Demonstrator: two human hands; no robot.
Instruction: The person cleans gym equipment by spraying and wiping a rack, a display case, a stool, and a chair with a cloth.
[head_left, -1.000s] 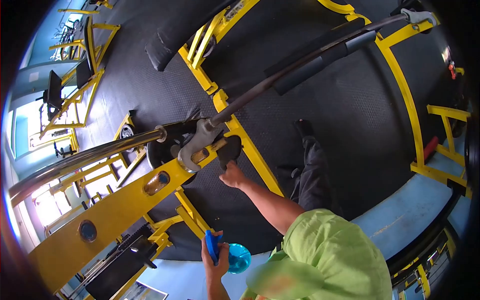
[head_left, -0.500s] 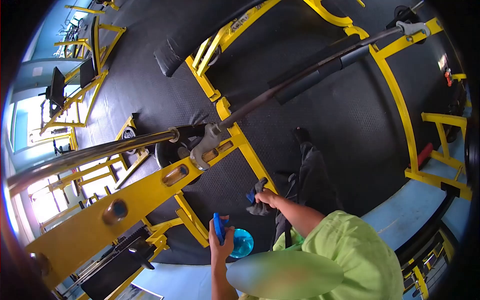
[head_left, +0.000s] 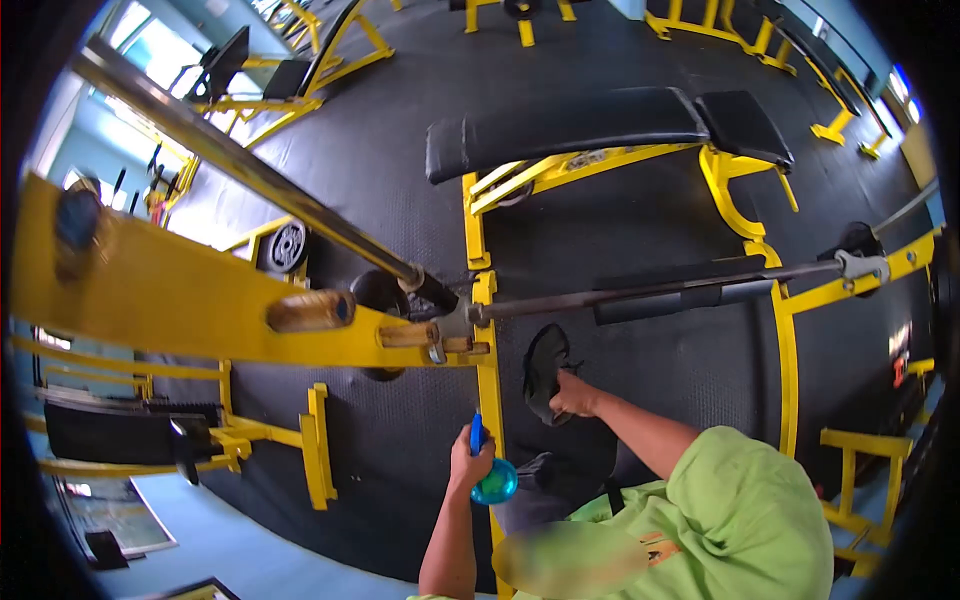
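Head view: left grip (head_left: 468, 464) wraps a spray bottle (head_left: 496, 484), right grip (head_left: 574, 396) clutches dark cloth (head_left: 544, 368).

A bar (head_left: 550, 304) is crossing ahead of the right hand (head_left: 577, 396); a yellow beam (head_left: 190, 305) is blocking ahead of the left hand (head_left: 470, 462); rightward, floor (head_left: 705, 375) is lying open.

Black textured rubber floor (head_left: 400, 140) runs through this whole gym, picking up a pale sheen on the left, where daylight pours through bright windows (head_left: 165, 50). The wall (head_left: 104, 148) over there is light blue. Straight ahead I see a long black padded bench (head_left: 575, 130) on yellow legs. A seated machine (head_left: 290, 78) stands far left, another slim black bench (head_left: 825, 60) far right, and a dark pad (head_left: 120, 432) on yellow framing sits near left.
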